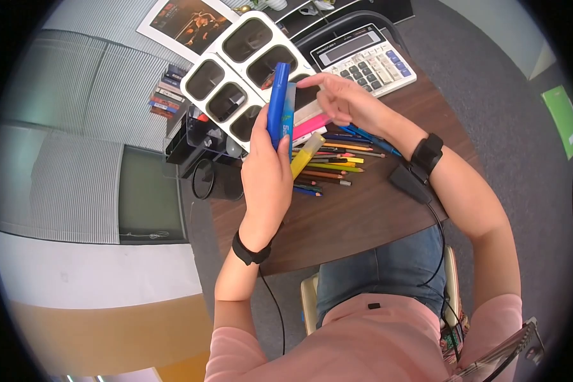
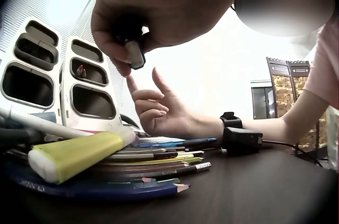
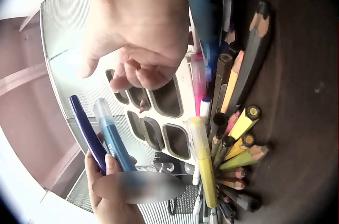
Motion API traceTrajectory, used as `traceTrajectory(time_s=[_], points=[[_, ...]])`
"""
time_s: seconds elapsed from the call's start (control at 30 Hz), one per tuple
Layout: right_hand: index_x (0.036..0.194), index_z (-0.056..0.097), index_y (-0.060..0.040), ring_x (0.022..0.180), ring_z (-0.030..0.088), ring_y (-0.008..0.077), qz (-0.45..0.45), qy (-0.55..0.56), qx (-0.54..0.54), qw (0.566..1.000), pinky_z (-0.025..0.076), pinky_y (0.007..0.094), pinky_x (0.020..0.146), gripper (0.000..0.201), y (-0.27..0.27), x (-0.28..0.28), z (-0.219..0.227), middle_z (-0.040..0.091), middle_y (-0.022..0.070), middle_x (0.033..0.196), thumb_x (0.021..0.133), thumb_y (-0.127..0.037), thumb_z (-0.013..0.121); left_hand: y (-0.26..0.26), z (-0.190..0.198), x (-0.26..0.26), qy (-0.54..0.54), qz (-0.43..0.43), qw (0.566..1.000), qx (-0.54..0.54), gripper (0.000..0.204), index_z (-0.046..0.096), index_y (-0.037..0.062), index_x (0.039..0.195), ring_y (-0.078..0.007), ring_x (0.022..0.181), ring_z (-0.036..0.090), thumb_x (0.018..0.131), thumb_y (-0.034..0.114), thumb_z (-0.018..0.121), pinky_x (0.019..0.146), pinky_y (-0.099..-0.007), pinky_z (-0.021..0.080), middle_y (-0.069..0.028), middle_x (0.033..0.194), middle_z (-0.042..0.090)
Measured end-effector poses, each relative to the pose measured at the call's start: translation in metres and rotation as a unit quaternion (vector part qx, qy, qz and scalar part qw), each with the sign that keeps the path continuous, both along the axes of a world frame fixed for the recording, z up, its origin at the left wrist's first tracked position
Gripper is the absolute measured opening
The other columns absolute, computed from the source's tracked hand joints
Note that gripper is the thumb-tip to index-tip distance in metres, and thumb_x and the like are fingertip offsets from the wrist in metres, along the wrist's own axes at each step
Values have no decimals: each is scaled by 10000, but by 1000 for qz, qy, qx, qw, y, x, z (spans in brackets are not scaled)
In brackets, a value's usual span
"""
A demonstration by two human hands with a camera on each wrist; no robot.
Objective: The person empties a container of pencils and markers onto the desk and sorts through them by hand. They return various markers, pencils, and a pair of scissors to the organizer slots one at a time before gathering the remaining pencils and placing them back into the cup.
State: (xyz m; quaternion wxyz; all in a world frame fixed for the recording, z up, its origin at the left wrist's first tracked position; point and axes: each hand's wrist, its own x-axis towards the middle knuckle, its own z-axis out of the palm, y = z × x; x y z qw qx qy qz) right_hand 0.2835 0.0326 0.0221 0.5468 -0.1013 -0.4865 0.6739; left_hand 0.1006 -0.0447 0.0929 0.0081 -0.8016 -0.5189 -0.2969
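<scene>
My left hand (image 1: 264, 175) grips a dark blue capped pen (image 1: 277, 102) and a light blue highlighter (image 1: 288, 108) side by side, both upright above the table. The right hand (image 1: 350, 102) holds nothing. Its index finger points toward the highlighter's clear end, its other fingers loosely bent. Below the hands lie a yellow highlighter (image 2: 79, 155), a pink highlighter (image 1: 312, 127) and several colored pencils (image 3: 241, 160) in a loose pile. In the left wrist view the palm hides most of the held pens.
A white organizer (image 1: 237, 69) with deep compartments stands behind the hands, a few pencil tips inside it. To its right is a calculator (image 1: 379, 70). A black mesh cup (image 1: 204, 178) sits at the left; a black box (image 1: 409, 183) with a cable lies by the right wrist.
</scene>
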Motion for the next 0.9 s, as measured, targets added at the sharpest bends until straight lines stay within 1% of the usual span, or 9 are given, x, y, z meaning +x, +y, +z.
traceTrajectory(time_s=[0.07, 0.23, 0.33, 0.47, 0.53, 0.7, 0.77, 0.83, 0.9], points=[[1295, 477, -22, 497, 446, 55, 68, -2, 33, 997, 324, 191, 459, 560, 3, -1, -6, 573, 26, 734, 934, -449, 517, -1, 2, 2, 4, 1, 1000, -15, 490, 353, 61, 1352, -409, 876, 617, 899, 80, 538, 696, -444, 501, -231, 1147, 570], [1200, 528, -36, 511, 466, 54, 55, -48, 18, 997, 327, 189, 464, 484, -2, -2, -1, 570, 19, 722, 904, -415, 579, -3, 0, 4, 25, -1, 999, -33, 503, 357, 55, 1357, -393, 883, 625, 894, 86, 552, 694, -430, 509, -224, 1151, 576], [1115, 553, -57, 519, 476, 53, 64, -57, -2, 996, 326, 185, 465, 398, -1, -2, -1, 559, 7, 692, 884, -375, 615, -3, -5, 4, 57, -43, 997, -14, 496, 377, 52, 1348, -377, 900, 629, 889, 92, 561, 688, -411, 521, -215, 1143, 584], [1049, 563, -79, 506, 472, 51, 52, -55, -26, 997, 318, 178, 459, 319, 4, -5, -7, 522, -19, 632, 872, -333, 639, -4, -6, 5, 80, -28, 996, -31, 498, 374, 38, 1346, -375, 894, 631, 888, 92, 561, 688, -406, 525, -218, 1139, 583], [1047, 562, -81, 507, 472, 51, 59, -53, -30, 996, 320, 177, 460, 310, 5, -5, -7, 516, -21, 626, 874, -326, 637, 0, -7, 1, 96, -38, 995, -11, 492, 374, 29, 1342, -373, 869, 634, 891, 99, 557, 680, -408, 524, -215, 1113, 591], [1064, 557, -75, 527, 480, 53, 85, -47, -39, 995, 347, 181, 477, 300, -1, -2, -1, 516, -22, 629, 881, -301, 630, -3, -4, 4, 96, -25, 995, -30, 475, 386, 34, 1335, -371, 831, 637, 897, 115, 551, 660, -410, 521, -213, 1093, 597], [1212, 501, -43, 536, 480, 55, 113, -59, -25, 992, 383, 186, 487, 384, -2, -3, -1, 555, -11, 705, 905, -249, 605, -5, -2, 5, 91, -25, 995, -32, 470, 392, 41, 1332, -368, 821, 639, 898, 120, 552, 648, -409, 519, -215, 1098, 595], [1191, 507, -51, 536, 481, 60, 115, -68, -35, 990, 384, 189, 492, 364, -6, -2, 2, 547, -9, 683, 909, -261, 599, -7, 0, 6, 67, -28, 996, -50, 393, 392, 102, 1313, -401, 817, 630, 941, 176, 496, 651, -438, 494, -221, 939, 629], [1170, 514, -58, 535, 483, 64, 118, -77, -45, 989, 385, 193, 498, 345, -6, -2, 2, 539, -6, 661, 913, -273, 594, -7, 0, 4, 66, -16, 996, -51, 332, 428, 93, 1261, -394, 779, 632, 947, 182, 489, 626, -434, 489, -213, 890, 633]])
